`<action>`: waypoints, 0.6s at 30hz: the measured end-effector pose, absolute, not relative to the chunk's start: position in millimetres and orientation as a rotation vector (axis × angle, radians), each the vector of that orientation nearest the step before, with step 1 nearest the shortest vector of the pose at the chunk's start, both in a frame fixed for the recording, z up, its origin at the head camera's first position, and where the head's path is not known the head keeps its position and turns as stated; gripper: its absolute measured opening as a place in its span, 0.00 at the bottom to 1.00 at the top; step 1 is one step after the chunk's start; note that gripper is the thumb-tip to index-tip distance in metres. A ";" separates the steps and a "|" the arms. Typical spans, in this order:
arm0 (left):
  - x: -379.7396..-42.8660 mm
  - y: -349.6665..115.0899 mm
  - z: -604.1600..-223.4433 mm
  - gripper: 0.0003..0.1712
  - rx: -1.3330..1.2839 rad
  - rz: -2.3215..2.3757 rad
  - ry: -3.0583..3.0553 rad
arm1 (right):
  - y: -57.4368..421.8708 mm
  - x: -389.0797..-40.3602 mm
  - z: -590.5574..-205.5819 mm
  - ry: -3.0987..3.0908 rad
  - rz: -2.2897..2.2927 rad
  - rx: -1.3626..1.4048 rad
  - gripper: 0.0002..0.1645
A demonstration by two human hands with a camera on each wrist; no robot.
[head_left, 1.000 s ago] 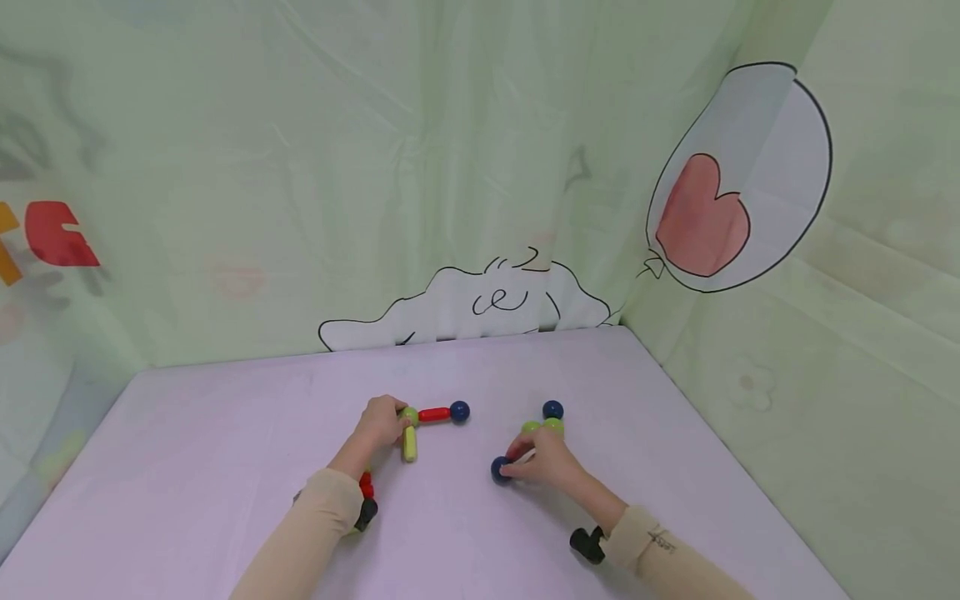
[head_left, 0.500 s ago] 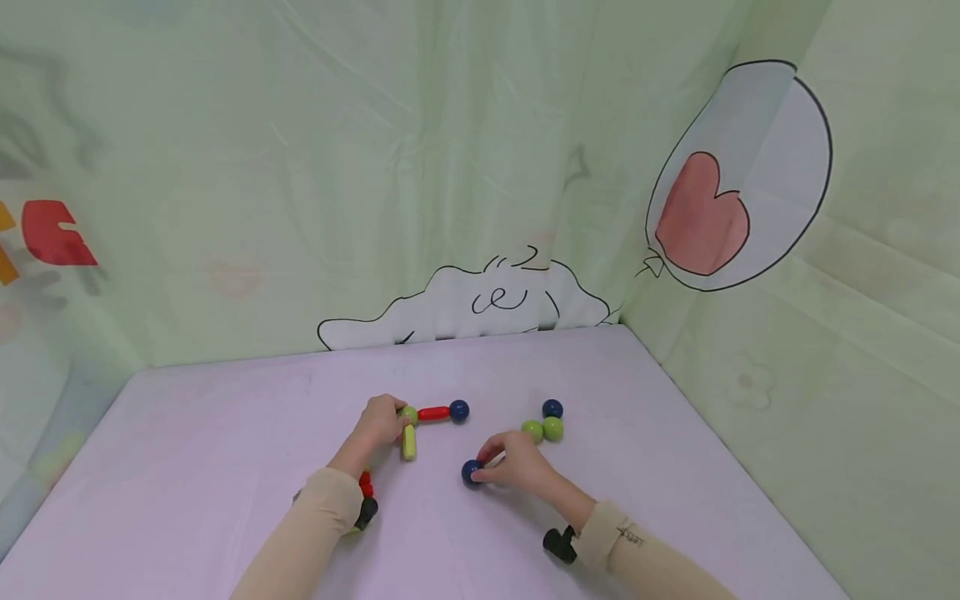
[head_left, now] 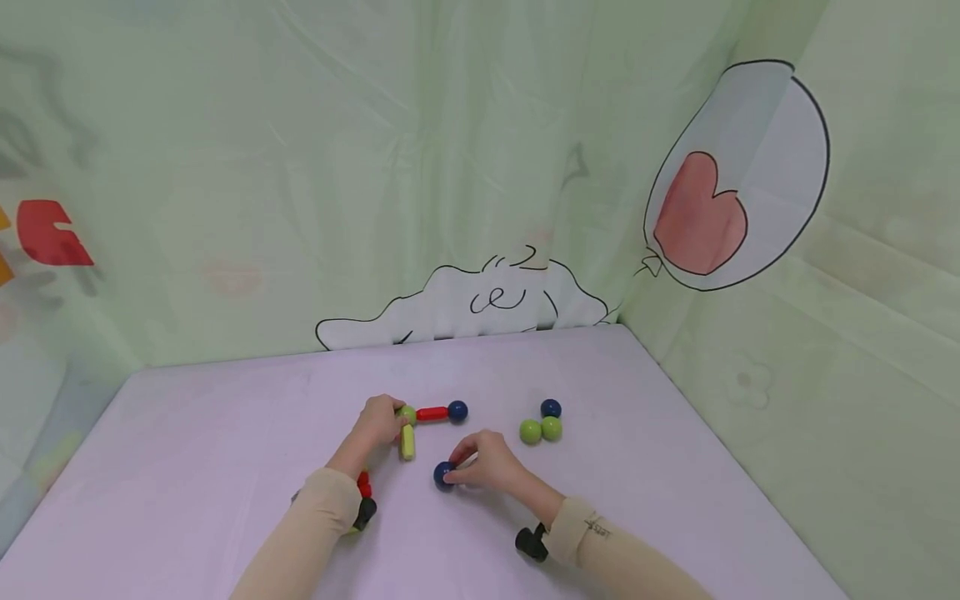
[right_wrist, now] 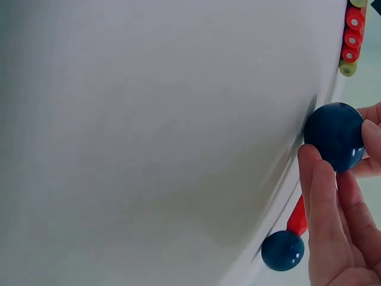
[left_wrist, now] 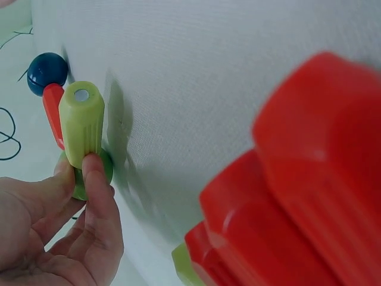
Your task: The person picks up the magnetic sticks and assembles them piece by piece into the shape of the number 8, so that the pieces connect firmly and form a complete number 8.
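My left hand (head_left: 381, 419) pinches a green ball (head_left: 407, 415) where a yellow-green rod (head_left: 407, 442) joins it; in the left wrist view the rod's (left_wrist: 81, 125) end shows a metal disc. From the same ball a red rod (head_left: 432, 414) runs right to a blue ball (head_left: 457, 411). My right hand (head_left: 487, 462) holds a second blue ball (head_left: 444, 476) between thumb and fingers, lower right of that joined piece and apart from it. In the right wrist view this held ball (right_wrist: 334, 137) is gripped at its sides.
Two green balls (head_left: 530, 432) and a blue ball (head_left: 551, 408) sit together on the table (head_left: 225, 450), right of the right hand. Beside the left forearm lies a row of red rods (head_left: 364, 484), with yellow-green ones at its ends in the right wrist view.
My right hand has carried the blue ball leftward across the table, away from the two green balls and towards the joined piece. The left hand has stayed where it was.
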State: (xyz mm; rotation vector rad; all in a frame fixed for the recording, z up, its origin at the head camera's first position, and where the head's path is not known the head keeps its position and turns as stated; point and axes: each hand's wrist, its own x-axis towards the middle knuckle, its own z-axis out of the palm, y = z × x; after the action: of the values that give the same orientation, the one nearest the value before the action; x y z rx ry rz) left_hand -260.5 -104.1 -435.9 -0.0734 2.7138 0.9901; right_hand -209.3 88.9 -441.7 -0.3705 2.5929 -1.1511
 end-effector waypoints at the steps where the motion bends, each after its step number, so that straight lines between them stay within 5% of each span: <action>1: -260.7 -103.9 -436.3 0.21 -0.069 0.984 2.718 | 86.7 -209.2 -441.7 2.581 -1.163 -0.364 0.12; 18: -262.9 -104.3 -435.0 0.20 -0.076 0.997 2.688 | 48.7 -216.5 -446.1 2.513 -1.258 -0.285 0.10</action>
State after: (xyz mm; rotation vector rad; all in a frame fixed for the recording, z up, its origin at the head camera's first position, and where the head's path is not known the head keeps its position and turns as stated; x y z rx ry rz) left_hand -262.9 -104.3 -435.0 -0.0762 2.6880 0.9968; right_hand -216.5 48.7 -446.1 -0.2852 2.5132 -1.2585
